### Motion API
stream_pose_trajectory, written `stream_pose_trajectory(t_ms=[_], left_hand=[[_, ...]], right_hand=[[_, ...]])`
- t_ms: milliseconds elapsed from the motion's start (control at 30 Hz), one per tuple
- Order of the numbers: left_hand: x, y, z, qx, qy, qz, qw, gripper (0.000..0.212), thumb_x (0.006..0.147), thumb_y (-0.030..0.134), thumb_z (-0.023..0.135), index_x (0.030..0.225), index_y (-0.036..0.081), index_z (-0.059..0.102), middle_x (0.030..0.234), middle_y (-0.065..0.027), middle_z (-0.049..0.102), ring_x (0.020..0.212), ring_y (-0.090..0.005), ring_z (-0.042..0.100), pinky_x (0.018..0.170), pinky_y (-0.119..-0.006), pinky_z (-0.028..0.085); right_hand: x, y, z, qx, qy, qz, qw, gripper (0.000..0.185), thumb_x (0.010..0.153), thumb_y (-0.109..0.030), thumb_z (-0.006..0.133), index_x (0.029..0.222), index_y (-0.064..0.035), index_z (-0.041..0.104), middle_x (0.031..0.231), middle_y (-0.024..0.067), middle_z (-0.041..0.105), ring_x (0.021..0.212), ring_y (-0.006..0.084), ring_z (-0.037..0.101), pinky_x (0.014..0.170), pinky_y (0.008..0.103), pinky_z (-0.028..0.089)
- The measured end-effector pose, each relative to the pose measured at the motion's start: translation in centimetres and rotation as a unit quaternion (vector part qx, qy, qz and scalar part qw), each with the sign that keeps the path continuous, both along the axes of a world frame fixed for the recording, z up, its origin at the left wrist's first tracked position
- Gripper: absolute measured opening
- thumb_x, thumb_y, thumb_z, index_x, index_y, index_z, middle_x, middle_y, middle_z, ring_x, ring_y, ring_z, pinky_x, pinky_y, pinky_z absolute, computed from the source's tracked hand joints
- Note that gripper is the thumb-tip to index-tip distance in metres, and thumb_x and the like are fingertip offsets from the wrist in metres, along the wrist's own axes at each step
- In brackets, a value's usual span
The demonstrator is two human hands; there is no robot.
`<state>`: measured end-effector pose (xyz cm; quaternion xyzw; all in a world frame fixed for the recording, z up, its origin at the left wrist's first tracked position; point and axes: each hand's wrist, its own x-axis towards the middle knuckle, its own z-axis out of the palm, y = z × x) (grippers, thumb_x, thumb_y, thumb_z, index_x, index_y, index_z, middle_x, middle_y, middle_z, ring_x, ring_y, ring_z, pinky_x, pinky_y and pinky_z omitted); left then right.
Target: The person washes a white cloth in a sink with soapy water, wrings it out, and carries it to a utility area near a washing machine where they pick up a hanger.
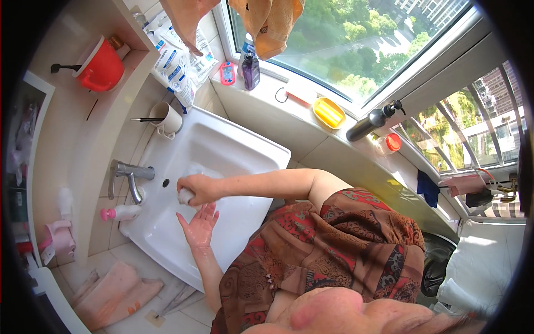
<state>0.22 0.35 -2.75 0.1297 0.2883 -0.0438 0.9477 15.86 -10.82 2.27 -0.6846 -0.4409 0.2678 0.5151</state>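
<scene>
Over the white washbasin (250, 146), my right hand (199, 188) reaches in from the upper side, its fingers closed around a small white object (185, 196), which may be soap or a wad of cloth. My left hand (200, 227) is just below it, palm up, fingers spread, wet and holding nothing. Whitish suds or water show in the basin beyond my right hand. A chrome faucet (132, 175) stands at the basin's left edge, beside the dark overflow hole (166, 183). Whether water runs is hidden or unclear.
A beige mug (166, 119) and a pink-topped bottle (125, 213) flank the faucet. The window ledge holds a purple pump bottle (251, 73), a yellow soap dish (328, 112), a black pump bottle (369, 125) and a red-lidded jar (390, 143). A red cup (102, 69) sits on a shelf.
</scene>
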Motion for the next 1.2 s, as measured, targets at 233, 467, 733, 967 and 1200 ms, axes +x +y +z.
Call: stream_pose_trajectory(t_ms=[233,467,733,967,1200], left_hand=[[3.3,-0.3,-1.0,0.201,0.016,0.049,0.978,0.068,0.082,0.070,0.043,0.124,0.016,0.044,0.121,-0.0009,0.049,0.103,-0.0185,0.051,0.084,-0.045,0.043],[3.5,-3.5,3.7,0.161,-0.046,0.028,0.985,0.062,0.084,0.070,0.037,0.124,0.023,0.044,0.105,-0.0029,0.056,0.071,-0.0188,0.051,0.058,-0.033,0.042],[2.8,-6.8,3.3,-0.041,-0.199,0.038,0.978,0.064,0.086,0.046,0.050,0.134,0.004,0.039,0.142,-0.0251,0.029,0.121,-0.0402,0.045,0.089,-0.051,0.048],[2.3,-9.1,2.3,-0.072,-0.159,0.029,0.984,0.063,0.086,0.048,0.053,0.124,-0.002,0.044,0.117,-0.0236,0.053,0.084,-0.0302,0.062,0.071,-0.040,0.054],[3.3,-7.7,5.0,0.152,-0.112,-0.114,0.975,0.038,0.088,0.035,0.059,0.114,0.011,0.046,0.071,-0.0007,0.046,0.045,-0.0077,0.040,0.037,-0.020,0.032]], right_hand=[[-1.9,-2.7,0.8,0.102,-0.137,0.174,0.970,0.031,0.068,-0.008,0.065,0.097,-0.0037,0.058,0.086,0.0156,0.060,0.085,0.0332,0.058,0.075,0.0412,0.046],[2.7,-0.9,1.1,-0.059,-0.144,0.005,0.988,0.035,0.071,-0.037,0.064,0.092,-0.0103,0.067,0.091,0.0122,0.065,0.095,0.0306,0.057,0.081,0.0383,0.044],[6.6,-4.0,-2.5,-0.007,0.365,0.335,0.868,0.086,0.074,-0.057,0.067,0.140,-0.0142,0.032,0.139,0.0146,0.035,0.127,0.0320,0.036,0.101,0.0474,0.034],[3.2,-4.2,2.7,0.056,0.409,0.275,0.868,0.069,0.073,-0.023,0.072,0.133,-0.0071,0.042,0.119,0.0151,0.055,0.108,0.0198,0.054,0.086,0.0314,0.048],[1.7,-2.0,4.1,0.020,0.015,0.016,1.000,0.038,0.070,-0.003,0.055,0.108,-0.0036,0.062,0.084,0.0159,0.066,0.079,0.0307,0.063,0.072,0.0355,0.051]])
